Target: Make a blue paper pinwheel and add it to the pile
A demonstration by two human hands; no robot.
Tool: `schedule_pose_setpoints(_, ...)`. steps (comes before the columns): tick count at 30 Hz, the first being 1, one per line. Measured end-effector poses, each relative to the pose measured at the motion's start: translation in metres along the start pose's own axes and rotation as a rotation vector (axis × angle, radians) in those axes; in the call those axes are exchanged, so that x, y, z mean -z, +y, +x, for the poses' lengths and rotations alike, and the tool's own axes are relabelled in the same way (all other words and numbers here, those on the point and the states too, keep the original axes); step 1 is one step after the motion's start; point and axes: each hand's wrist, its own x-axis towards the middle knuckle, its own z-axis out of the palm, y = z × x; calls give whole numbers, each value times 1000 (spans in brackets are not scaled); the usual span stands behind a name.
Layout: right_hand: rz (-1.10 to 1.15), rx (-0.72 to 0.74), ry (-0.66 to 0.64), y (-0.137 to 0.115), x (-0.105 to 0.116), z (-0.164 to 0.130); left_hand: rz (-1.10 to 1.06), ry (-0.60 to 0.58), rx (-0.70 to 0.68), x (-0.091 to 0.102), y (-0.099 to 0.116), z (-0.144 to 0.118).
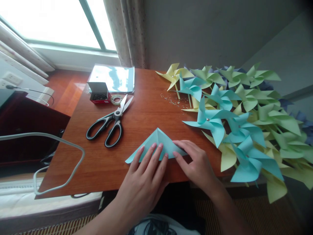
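Head view, folded paper triangle (158, 143), apex pointing away, long edge left-right

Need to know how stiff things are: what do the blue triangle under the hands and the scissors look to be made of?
The triangle looks like thin matte paper: sharp fold lines, flat colour, no shine. The scissors seem to have shiny steel blades and glossy black handles, probably plastic. Both hands, left and right, press the triangle flat.

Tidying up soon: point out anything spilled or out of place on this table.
Tiny silvery bits lie scattered loose on the table beside the pinwheels, like a spill. The scissors lie open. Several pinwheels overhang the table's right edge.
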Motion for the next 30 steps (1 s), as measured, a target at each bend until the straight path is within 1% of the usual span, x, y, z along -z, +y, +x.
schedule_pose_setpoints(3, -42, -11, 35, -1, 0, 10, -21, -24, 6, -4, -3, 1)
schedule_pose_setpoints(5, -100, -19, 29, 1, -3, 20, -25, -42, -7, -5, -6, 2)
schedule_pose_setpoints(9, -201, -36, -46, 0, -11, 44, -20, -82, -22, -6, -8, 5)
schedule_pose_setpoints(12, -297, -68, -118, -7, -17, 60, -20, -100, -24, -7, -9, 7)
schedule_pose_setpoints(15, -414, -111, -171, -17, -20, 69, -30, -95, -18, -7, -10, 9)
schedule_pose_setpoints(18, -442, -120, -193, -22, -22, 73, -47, -98, -14, -8, -12, 11)
schedule_pose_setpoints(21, -379, -133, -194, -20, -24, 75, -65, -102, -14, -9, -13, 12)
schedule_pose_setpoints(24, -256, -147, -184, -14, -24, 77, -75, -94, -12, -9, -13, 11)
schedule_pose_setpoints(27, -73, -153, -188, -8, -19, 78, -100, -73, -31, -3, -13, 11)
schedule_pose_setpoints(30, 148, -168, -208, -5, -11, 77, -169, 8, -37, 7, -20, 14)
